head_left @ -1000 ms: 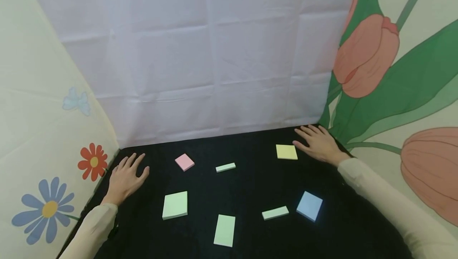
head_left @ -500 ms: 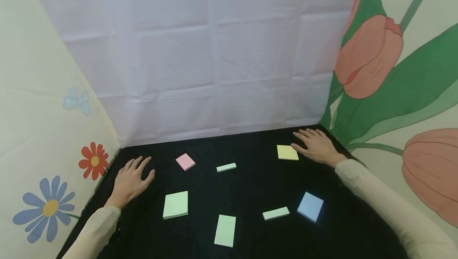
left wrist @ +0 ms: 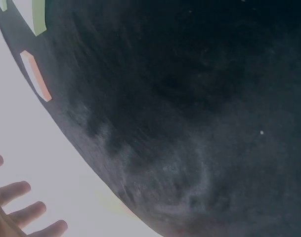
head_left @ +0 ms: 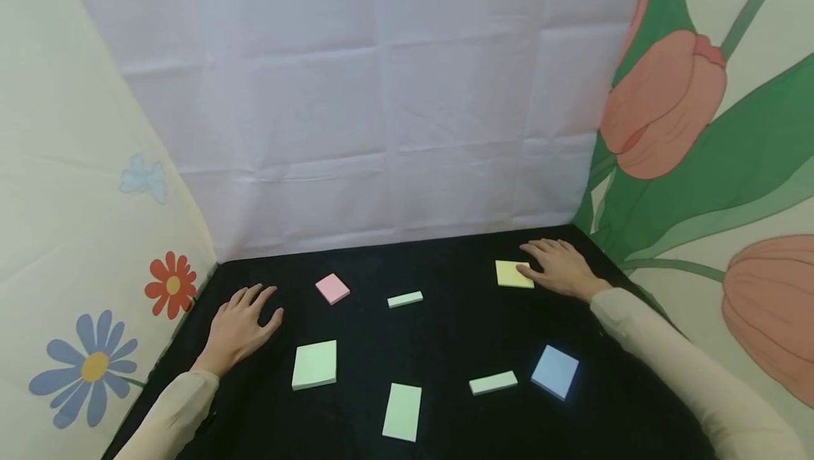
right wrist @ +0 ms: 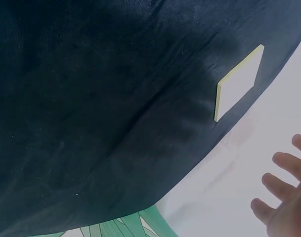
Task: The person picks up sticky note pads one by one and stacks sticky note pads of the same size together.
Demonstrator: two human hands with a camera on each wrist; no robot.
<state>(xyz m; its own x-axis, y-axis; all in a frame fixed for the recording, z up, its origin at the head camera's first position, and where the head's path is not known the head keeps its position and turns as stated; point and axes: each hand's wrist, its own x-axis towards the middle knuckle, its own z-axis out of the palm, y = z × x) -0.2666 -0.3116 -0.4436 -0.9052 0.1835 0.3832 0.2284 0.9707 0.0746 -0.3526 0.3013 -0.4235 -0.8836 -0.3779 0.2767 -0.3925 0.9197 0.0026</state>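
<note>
My left hand point(head_left: 240, 326) hovers over the left side of the black cloth with its fingers spread, holding nothing. Nearest to it are a pink sticky note pad point(head_left: 333, 289) and a large green sticky note pad point(head_left: 314, 364). In the left wrist view its fingertips point(left wrist: 29, 212) show apart from every pad. At the far right, my right hand point(head_left: 558, 268) reaches over a yellow sticky note pad point(head_left: 511, 273), the thumb overlapping the pad's right edge in the head view. The right wrist view shows a gap between its fingers and the yellow pad point(right wrist: 239, 84).
A narrow green pad point(head_left: 405, 299) lies at the middle back. Closer in are a green rectangular pad point(head_left: 402, 412), another narrow pale green pad point(head_left: 493, 382) and a blue pad point(head_left: 555, 372). A white cloth wall point(head_left: 381, 107) rises behind, with flowered cloths on both sides.
My left hand has moved right, toward the pink and large green pads. The right hand has shifted left, so its thumb now overlaps the yellow pad. The pads keep their layout.
</note>
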